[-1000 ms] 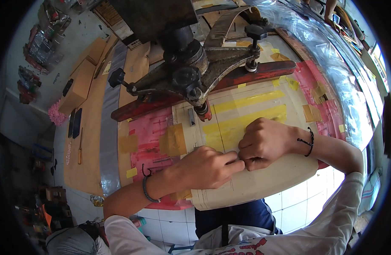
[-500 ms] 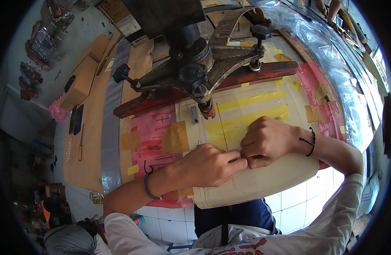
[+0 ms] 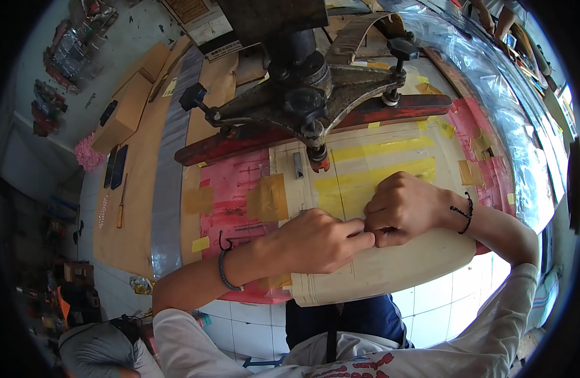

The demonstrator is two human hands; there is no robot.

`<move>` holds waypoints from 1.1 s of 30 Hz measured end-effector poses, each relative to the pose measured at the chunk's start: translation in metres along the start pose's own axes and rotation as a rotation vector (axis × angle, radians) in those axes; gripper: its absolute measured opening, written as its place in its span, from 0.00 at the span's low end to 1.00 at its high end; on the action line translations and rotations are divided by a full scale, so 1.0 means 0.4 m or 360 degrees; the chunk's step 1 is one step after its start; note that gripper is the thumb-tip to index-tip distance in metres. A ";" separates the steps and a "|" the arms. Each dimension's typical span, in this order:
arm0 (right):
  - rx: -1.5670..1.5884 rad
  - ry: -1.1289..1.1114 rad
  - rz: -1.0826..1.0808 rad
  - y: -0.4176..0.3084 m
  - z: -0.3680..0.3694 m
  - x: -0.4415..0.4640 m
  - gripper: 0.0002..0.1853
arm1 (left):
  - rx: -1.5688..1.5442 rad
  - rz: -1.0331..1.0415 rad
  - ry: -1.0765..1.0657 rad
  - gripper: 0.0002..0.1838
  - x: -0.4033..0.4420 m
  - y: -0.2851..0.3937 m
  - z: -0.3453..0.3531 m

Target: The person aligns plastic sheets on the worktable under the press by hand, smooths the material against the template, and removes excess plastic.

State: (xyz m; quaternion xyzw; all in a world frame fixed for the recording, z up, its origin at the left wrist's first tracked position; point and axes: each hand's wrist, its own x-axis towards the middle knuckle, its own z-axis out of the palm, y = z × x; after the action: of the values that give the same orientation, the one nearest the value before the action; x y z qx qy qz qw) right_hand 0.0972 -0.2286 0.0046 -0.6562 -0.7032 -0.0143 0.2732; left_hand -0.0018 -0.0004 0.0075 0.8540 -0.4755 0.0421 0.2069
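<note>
Meeting at the fingertips: left hand (image 3: pixel 318 242) and right hand (image 3: pixel 400 211), both curled over the pale panel (image 3: pixel 391 271). Fingers bent in, pressed together; tips hidden, can't tell if anything's pinched. Panel directly under fingers, curved rim on the body side. Yellow strips (image 3: pixel 353 183) just beyond the fingers, small grey block (image 3: pixel 298 165) beyond the left ones. Panel looks thin, light, fairly stiff, smooth; might crease if forced. Best hold probably flat along the near rim.

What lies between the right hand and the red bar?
In the head view, yellow tape strips lie on the pale board between right hand and red bar.
</note>
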 end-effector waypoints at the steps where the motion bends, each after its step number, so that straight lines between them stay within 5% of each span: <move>1: 0.0008 -0.0002 0.0002 0.000 -0.001 0.000 0.13 | 0.0002 0.0000 0.0003 0.14 0.000 0.000 0.001; 25: -0.0136 0.0091 0.0106 -0.020 -0.022 0.015 0.08 | 0.0011 -0.0030 -0.0004 0.16 -0.003 0.003 -0.001; 33: -0.0326 -0.0042 0.0299 -0.018 -0.015 0.019 0.26 | 0.0080 0.0010 0.0014 0.14 -0.001 0.004 0.000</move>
State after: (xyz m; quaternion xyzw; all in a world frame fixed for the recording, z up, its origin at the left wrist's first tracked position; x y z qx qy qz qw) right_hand 0.0928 -0.2250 0.0152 -0.7437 -0.6372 -0.0517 0.1955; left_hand -0.0033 -0.0007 0.0077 0.8573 -0.4760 0.0584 0.1872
